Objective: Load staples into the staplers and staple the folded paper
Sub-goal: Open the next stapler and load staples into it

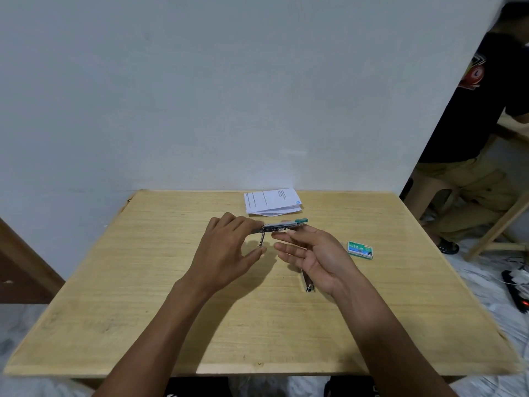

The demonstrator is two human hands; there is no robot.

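Left hand [226, 247] and right hand [312, 253] pinch the stapler [282, 226], long axis left-right, green end rightward.

From here, the small green staple box [360, 249] on the table [171, 310] reads "No.10-1M" in white on its top. The folded paper [273, 202] has a few printed lines and a little blue logo, too small to read. The red-and-white emblem on the dark shirt [469, 90] at the right is too blurred to read.
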